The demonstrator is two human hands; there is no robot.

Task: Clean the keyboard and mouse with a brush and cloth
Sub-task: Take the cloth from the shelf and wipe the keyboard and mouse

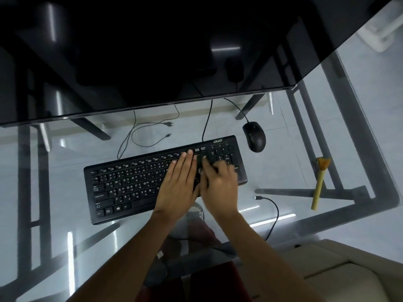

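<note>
Left hand (179,184) lies flat, fingers straight, on the black keyboard (130,182). Right hand (218,182), blurred, is beside it on the keys; its grip I cannot tell. Mouse (254,136) sits beyond the right hand, brush (319,184) well off to its right.

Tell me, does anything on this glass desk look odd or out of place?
Nothing looks spilled or broken. The keyboard sits askew, slanted against the table edge. Loose unplugged cable ends lie about. The brush lies apart at the right, unused, beyond the mouse.
</note>
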